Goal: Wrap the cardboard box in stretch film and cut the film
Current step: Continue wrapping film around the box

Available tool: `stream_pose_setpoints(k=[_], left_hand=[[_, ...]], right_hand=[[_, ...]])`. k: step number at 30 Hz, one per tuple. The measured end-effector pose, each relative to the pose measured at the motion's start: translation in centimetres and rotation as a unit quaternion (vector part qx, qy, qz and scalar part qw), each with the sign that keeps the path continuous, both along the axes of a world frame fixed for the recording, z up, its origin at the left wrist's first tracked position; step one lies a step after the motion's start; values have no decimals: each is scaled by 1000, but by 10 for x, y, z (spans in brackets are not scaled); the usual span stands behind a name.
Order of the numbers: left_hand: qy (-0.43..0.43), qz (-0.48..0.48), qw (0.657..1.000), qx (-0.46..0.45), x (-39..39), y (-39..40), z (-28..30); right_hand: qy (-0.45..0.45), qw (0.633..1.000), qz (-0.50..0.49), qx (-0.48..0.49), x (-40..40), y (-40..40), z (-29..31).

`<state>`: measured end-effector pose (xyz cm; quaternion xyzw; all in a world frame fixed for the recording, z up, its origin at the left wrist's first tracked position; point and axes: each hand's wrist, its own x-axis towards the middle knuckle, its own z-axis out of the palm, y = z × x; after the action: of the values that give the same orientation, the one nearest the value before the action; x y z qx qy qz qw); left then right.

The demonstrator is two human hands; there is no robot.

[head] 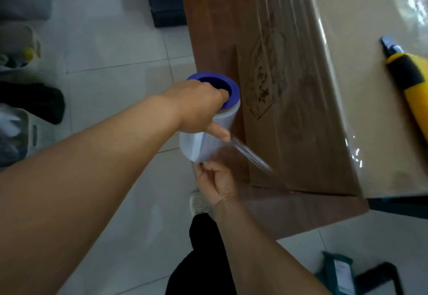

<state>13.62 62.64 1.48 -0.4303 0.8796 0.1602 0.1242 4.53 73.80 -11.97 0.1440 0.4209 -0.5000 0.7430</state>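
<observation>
- Standing over it all, I cannot see the whole cardboard box (301, 100): its far end and right side run out of the picture, and the dark print on its near wall is smeared under glossy film.
- The box sits on a brown wooden table (208, 30), at the table's right side; a strip of bare tabletop shows along the left edge and at the near corner.
- The stretch film roll (208, 132) hangs off the table's left edge, above the floor tiles, upright with its blue core (215, 86) on top.
- The left hand (196, 107) grips the roll's top: its fingers are hooked down into the blue core and hidden there, while the thumb (218, 130) presses on the roll's outer side.
- The right hand (217, 181) is under the roll's lower end with fingers curled; the roll's bottom is blurred, so I cannot tell for sure what they grasp.
- A taut band of clear film (250, 153) runs from the roll to the box's near left corner, hard to make out against the cardboard.
- A yellow-and-black utility knife (407, 79) lies on the box's top, handle cut off at the right edge.
- Both forearms are bare; a pale shoe (199, 204) and dark trouser leg show below.
</observation>
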Motion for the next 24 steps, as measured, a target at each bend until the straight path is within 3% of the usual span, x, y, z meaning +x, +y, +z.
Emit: stream_pose_setpoints(k=[8, 24], left_hand=[[-19, -73, 997, 3, 13, -51, -5], [-19, -195, 981, -3, 51, -132, 0]], right_hand=[[-36, 995, -90, 14, 26, -33, -14], [-4, 972, -233, -36, 92, -100, -22]])
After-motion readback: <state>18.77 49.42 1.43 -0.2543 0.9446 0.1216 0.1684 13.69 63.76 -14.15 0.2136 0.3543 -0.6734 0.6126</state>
